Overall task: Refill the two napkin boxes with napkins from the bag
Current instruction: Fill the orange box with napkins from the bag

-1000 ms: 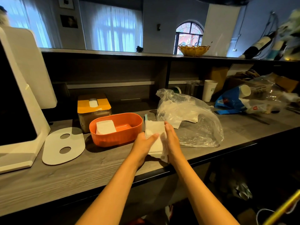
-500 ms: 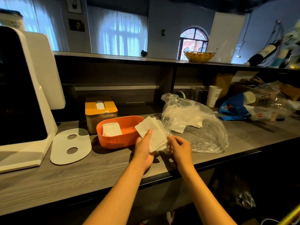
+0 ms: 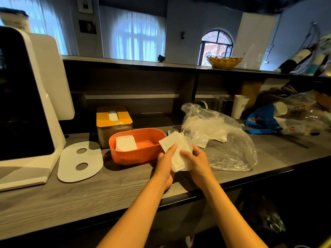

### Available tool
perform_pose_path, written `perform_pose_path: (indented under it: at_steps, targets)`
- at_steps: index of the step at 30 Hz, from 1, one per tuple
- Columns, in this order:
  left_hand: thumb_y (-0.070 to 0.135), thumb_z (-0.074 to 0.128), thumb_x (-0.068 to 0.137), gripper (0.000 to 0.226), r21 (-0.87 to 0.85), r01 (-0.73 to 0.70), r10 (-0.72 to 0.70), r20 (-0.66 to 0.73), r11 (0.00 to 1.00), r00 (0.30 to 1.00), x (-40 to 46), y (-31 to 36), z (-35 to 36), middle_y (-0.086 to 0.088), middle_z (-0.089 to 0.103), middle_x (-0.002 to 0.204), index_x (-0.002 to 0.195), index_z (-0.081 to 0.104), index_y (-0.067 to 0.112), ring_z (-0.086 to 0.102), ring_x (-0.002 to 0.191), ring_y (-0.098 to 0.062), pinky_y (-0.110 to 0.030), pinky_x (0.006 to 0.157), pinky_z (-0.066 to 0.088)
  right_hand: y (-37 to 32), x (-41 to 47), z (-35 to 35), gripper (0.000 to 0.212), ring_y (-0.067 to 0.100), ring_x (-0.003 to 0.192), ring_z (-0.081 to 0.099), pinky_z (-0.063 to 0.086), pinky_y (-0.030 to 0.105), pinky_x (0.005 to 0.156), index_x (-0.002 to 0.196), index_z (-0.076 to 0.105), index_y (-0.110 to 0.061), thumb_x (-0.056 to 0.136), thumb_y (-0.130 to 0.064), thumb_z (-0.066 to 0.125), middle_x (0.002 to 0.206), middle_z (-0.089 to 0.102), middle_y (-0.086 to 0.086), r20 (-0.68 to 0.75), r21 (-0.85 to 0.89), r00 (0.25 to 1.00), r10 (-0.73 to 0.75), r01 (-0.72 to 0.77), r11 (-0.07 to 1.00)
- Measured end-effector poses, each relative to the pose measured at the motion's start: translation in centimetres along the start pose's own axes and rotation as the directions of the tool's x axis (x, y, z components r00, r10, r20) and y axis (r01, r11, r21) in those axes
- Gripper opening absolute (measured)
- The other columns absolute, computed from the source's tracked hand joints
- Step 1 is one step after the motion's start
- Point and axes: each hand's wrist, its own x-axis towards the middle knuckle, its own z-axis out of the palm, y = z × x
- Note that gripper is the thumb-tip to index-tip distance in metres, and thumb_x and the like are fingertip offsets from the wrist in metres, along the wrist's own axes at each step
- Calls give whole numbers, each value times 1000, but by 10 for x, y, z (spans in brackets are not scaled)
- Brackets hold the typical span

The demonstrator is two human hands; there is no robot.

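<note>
Holding a stack of white paper napkins [image 3: 176, 151] with both hands beside the open orange oval plastic box [image 3: 138, 154].
Left hand [image 3: 165, 164] and right hand [image 3: 197, 161] both grip the stack; the clear plastic bag [image 3: 223, 140] lies at two o'clock, the yellow-lidded box [image 3: 113, 120] at ten.

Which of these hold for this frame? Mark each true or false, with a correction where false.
1. Both hands hold the napkin stack. True: left hand, right hand.
2. The orange box is empty. False: napkins lie in its left part.
3. The white lid sits on the orange box. False: it lies on the counter, left of it.
4. The plastic bag lies right of the orange box. True.
</note>
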Motion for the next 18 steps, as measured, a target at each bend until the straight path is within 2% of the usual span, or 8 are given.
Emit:
perform_pose_path:
  at_steps: [2,3,6,7,10,12,14,18]
  targets:
    - [23,66,93,32,-22,13,-12,43,1000,999,-2,0,1,-8,72,113,124,60,20,70,100,-26,-43,84,58,0,2,-5,29,26,97,71,60,38,76,117,62,-18,92,-4,60,106,73,7,-12,61,1000,1,-1,998]
    - [20,66,92,32,-23,4,-3,50,1000,999,-2,0,1,-8,71,114,123,59,20,69,101,-25,-43,86,57,1,3,-7,29,26,98,70,60,37,77,117,61,-19,92,-4,60,108,72,7,-48,20,999,-11,12,1000]
    - [8,63,93,31,60,-92,90,28,994,996,0,-1,1,-4,69,115,122,58,19,67,102,-20,-39,85,56,2,8,-15,31,18,101,62,54,27,72,120,54,-23,94,-9,59,119,61,3,-162,-277,984,-76,29,960]
    - [5,63,93,32,92,-128,127,18,988,992,1,-2,0,-3,69,115,120,59,21,67,103,-20,-38,85,57,2,8,-18,33,14,102,59,51,24,70,121,52,-24,93,-9,58,120,59,2,-164,-317,984,-72,17,948]
    - [5,66,90,37,295,-245,252,15,924,968,2,-2,-3,-2,67,119,117,58,28,65,108,-20,-45,92,56,2,8,-26,37,9,101,59,51,19,67,118,52,-25,90,-3,60,116,60,1,-117,-346,992,-51,7,938]
    - [5,68,88,45,449,-304,311,59,840,949,2,-3,-4,0,62,122,124,53,26,61,112,-19,-44,91,57,0,5,-30,37,5,98,60,52,16,63,116,56,-21,87,0,64,109,63,-3,-134,-376,984,-113,55,925]
    - [3,70,85,53,508,-342,342,95,791,935,0,-3,-6,0,60,122,131,51,22,59,111,-17,-37,87,58,-3,3,-33,33,0,96,64,51,12,66,112,61,-19,86,0,67,103,66,-10,-110,-403,976,-187,128,906]
    - [2,70,84,47,565,-420,394,174,711,902,-3,-5,-10,0,62,113,125,55,20,61,105,-16,-20,70,54,-5,2,-42,31,-3,96,63,53,15,80,106,66,-24,88,1,64,103,68,-9,11,-505,971,-240,213,836]
